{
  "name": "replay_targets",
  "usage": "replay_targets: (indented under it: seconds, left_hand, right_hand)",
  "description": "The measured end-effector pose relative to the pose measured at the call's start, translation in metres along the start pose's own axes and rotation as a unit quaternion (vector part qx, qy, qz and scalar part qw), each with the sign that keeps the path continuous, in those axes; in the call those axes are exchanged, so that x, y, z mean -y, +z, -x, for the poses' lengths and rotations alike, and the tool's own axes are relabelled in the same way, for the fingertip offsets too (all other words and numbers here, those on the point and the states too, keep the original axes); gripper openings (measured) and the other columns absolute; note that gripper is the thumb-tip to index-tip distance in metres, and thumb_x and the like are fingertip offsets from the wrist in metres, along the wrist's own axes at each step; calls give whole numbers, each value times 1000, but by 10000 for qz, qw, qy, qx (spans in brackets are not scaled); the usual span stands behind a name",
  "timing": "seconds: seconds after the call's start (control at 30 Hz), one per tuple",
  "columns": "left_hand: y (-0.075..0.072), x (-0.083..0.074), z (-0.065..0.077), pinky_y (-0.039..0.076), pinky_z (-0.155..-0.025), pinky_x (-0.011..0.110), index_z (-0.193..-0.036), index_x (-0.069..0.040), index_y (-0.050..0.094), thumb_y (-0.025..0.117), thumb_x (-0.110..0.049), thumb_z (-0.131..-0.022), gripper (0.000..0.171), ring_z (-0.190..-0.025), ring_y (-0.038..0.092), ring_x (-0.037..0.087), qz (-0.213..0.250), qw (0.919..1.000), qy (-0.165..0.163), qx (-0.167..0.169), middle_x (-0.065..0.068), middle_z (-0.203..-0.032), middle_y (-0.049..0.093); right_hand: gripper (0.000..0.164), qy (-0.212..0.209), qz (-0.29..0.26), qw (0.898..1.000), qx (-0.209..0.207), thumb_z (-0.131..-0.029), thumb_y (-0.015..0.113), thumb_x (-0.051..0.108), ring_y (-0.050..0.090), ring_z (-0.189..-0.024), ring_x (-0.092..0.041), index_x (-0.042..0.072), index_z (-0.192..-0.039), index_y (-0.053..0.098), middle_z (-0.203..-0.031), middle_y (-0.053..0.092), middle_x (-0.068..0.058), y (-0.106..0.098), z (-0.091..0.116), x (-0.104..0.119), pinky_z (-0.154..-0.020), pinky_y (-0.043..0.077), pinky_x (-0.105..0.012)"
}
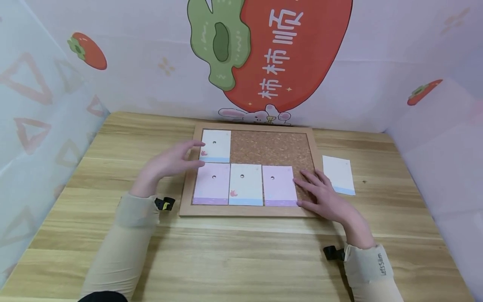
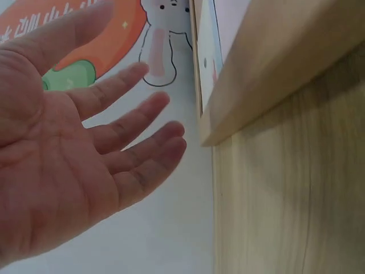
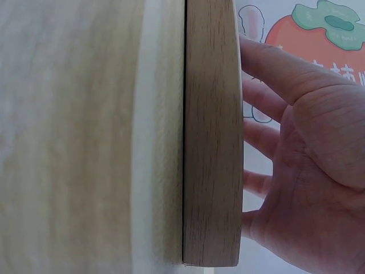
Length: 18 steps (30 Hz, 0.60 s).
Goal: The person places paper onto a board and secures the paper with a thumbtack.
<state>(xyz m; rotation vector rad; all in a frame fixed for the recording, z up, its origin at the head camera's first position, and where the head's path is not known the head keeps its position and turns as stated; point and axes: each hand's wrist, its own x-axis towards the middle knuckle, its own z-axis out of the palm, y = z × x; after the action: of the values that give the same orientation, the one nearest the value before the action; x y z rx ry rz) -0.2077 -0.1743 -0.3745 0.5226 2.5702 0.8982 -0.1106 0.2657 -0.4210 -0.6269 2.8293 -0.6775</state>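
A wood-framed cork board (image 1: 269,147) lies on the table. On it are two white note cards, one at the upper left (image 1: 220,151) and one at the lower middle (image 1: 247,191). Two purple note cards flank the lower one, at left (image 1: 211,188) and right (image 1: 281,188); each of the cards bears a small silver pin. My left hand (image 1: 170,161) hovers at the board's left side, fingers spread near the upper white card and holding nothing. My right hand (image 1: 324,195) is over the board's right edge, its fingers extended by the right purple card.
A loose white card (image 1: 338,174) lies on the table (image 1: 241,260) right of the board. Behind the table rises a backdrop (image 1: 143,88) printed with a large red persimmon and a rabbit. Printed side walls stand left and right.
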Motion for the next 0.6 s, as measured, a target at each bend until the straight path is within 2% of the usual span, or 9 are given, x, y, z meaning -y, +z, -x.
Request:
replay_targets:
  seconds: [0.13, 0.27, 0.4, 0.6]
  left_hand:
    - [0, 5, 0, 22, -121, 62, -156, -4, 27, 66, -27, -95, 76, -151, 21, 43, -245, 9991, -325, -119, 23, -163, 24]
    - [1, 9, 0, 21, -121, 64, -157, -1, 23, 67, -29, -95, 80, -150, 19, 46, -455, 9968, -619, -199, 27, -163, 19]
    - [4, 13, -3, 22, -121, 62, -158, 1, 18, 68, -29, -95, 86, -150, 22, 46, -580, 9958, -707, -100, 29, -162, 21]
    - [8, 13, -10, 30, -119, 59, -155, 8, 18, 69, -28, -94, 87, -142, 37, 45, -660, 9952, -722, 75, 31, -154, 36]
  right_hand:
    - [63, 11, -50, 10000, -27, -94, 70, 31, 8, -149, -55, 14, -150, 47, -163, 27, -18, 1, 0, -2, -113, 20, -75]
    - [63, 60, -188, 9998, -27, -94, 70, 30, 9, -149, -54, 12, -150, 47, -163, 29, -18, 0, 0, -2, -114, 19, -74]
    - [61, 96, -402, 9991, -91, -94, 70, 26, 12, -149, -54, 9, -148, 48, -160, 34, -21, -4, 0, -4, -115, 19, -73]
    - [56, 130, -513, 9982, -295, -95, 69, 26, 24, -147, -50, 8, -145, 51, -156, 40, -23, -10, 1, -7, -115, 25, -69]
